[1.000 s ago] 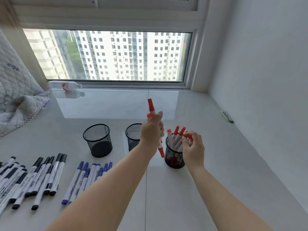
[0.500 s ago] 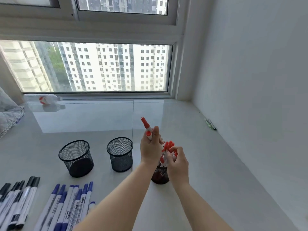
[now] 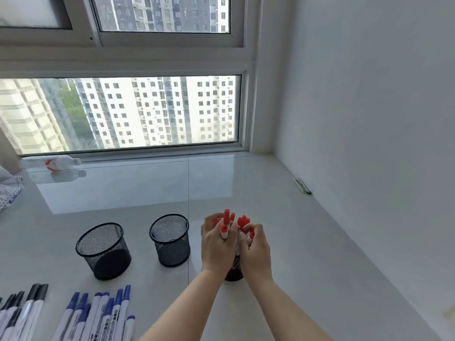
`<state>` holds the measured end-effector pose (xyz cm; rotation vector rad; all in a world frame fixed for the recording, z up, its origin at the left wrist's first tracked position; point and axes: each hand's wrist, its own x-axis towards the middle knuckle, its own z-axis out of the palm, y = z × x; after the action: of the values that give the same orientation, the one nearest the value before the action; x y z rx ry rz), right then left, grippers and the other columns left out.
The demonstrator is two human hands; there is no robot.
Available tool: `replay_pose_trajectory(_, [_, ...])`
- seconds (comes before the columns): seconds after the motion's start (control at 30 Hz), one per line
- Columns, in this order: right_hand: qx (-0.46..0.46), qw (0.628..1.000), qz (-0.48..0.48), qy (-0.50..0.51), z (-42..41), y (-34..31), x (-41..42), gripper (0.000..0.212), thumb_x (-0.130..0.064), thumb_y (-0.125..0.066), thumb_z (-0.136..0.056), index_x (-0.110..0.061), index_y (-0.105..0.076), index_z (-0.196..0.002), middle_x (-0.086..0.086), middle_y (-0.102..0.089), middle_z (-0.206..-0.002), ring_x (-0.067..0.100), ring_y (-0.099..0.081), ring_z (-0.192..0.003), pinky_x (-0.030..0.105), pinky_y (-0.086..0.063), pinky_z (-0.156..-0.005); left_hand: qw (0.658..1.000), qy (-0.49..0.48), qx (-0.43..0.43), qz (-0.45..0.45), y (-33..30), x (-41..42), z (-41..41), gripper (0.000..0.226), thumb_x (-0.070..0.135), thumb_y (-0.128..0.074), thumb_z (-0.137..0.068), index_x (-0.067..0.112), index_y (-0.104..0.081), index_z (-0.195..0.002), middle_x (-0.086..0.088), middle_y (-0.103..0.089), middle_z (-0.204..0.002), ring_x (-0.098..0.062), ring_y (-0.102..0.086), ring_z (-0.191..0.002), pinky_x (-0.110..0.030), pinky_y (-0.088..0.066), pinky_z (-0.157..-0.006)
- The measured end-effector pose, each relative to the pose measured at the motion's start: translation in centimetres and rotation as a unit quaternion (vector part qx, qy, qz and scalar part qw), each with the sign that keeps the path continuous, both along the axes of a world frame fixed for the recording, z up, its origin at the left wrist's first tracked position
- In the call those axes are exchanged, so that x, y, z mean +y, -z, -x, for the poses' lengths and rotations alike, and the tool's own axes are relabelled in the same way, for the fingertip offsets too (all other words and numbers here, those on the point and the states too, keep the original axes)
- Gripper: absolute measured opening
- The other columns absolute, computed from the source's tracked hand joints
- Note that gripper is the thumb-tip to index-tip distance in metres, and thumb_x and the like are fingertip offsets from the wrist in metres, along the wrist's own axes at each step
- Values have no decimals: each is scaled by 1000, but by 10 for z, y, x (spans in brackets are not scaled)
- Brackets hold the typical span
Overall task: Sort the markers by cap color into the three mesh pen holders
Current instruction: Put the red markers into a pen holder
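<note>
Both hands lowered onto right holder (image 3: 234, 271) w/ red markers (image 3: 242, 221), fingers (image 3: 225, 238) gripping them; other 2 holders (image 3: 103, 251) empty.

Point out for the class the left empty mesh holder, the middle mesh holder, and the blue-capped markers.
left mesh holder (image 3: 103, 252), head view, on its front mesh wall.
middle mesh holder (image 3: 171, 247), head view, on its front mesh wall.
blue-capped markers (image 3: 108, 313), head view, on one marker's white barrel.
</note>
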<state>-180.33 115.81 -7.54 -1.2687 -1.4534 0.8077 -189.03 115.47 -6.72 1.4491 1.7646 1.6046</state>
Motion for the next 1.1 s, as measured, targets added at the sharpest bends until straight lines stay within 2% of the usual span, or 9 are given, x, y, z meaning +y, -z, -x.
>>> replay_pose_trajectory(0.17, [-15,1000,-10,1,-1,-1,0,7,-20,-51,-92,-22,-45,-90,-4,-48,-76,7,-47,-65,16,-35,-57,998,-48,-29,-11,-8,3,6,19,27,-63,-84,35,-53,-70,14,-47,-91,12,-53,-78,2,-34,-67])
replay_pose_trajectory(0.27, [-28,1000,-13,1,-3,-2,0,8,-19,-51,-92,-23,-45,-89,-8,-45,-73,4,-46,-64,13,-36,-55,997,-61,-53,-21,-10,7,11,17,31,-59,-87,24,-56,-73,12,-47,-89,3,-52,-75,2,-33,-66])
replay_pose_trajectory(0.37, [-35,999,-19,-3,-5,-3,-1,6,-18,-51,-91,-21,-46,-90,-6,-46,-74,5,-46,-63,12,-36,-55,991,-48,-124,-13,-8,8,9,27,32,-53,-91,23,-57,-65,11,-48,-86,-1,-52,-72,0,-35,-62])
replay_pose_trajectory(0.53, [-31,999,-6,10,-9,-5,0,5,-20,-50,-92,-21,-45,-92,-1,-57,-84,9,-56,-71,27,-45,-62,971,-34,-238,-12,-11,9,-4,35,28,-53,-92,25,-56,-57,2,-54,-87,9,-54,-61,-1,-39,-58])
replay_pose_trajectory(0.63, [-42,999,-6,6,-14,-6,-3,3,-25,-48,-93,-23,-46,-92,-3,-61,-91,10,-60,-82,29,-48,-67,978,29,-205,4,-5,2,-10,28,27,-55,-91,27,-64,-65,11,-55,-96,8,-58,-81,-1,-42,-70])
replay_pose_trajectory(0.73, [-63,998,-31,5,-20,-8,-5,6,-26,-46,-94,-22,-51,-96,-7,-58,-95,8,-56,-87,23,-43,-71,982,51,-179,40,2,-3,-10,26,20,-59,-89,34,-65,-68,14,-52,-103,6,-57,-90,-13,-45,-78])
replay_pose_trajectory(0.87, [-96,995,-30,2,-25,-12,-7,10,-28,-44,-94,-24,-52,-100,-12,-53,-94,8,-53,-89,20,-36,-69,978,37,-194,65,0,-4,-5,15,31,-59,-88,27,-66,-75,11,-51,-104,2,-56,-90,-14,-40,-73])
replay_pose_trajectory(0.97, [-123,992,-16,-10,-27,-15,-8,13,-28,-44,-95,-24,-51,-104,-13,-50,-96,10,-54,-94,23,-38,-72,976,18,-210,63,-4,-4,-4,30,36,-51,-91,23,-66,-69,9,-52,-100,0,-56,-89,-12,-37,-71])
replay_pose_trajectory(1.1, [-146,989,7,-22,-28,-24,-10,21,-26,-45,-94,-21,-53,-114,-8,-47,-102,15,-52,-103,25,-40,-82,987,5,-114,116,-16,-5,1,37,27,-44,-92,26,-63,-60,6,-51,-97,9,-49,-82,-8,-30,-62])
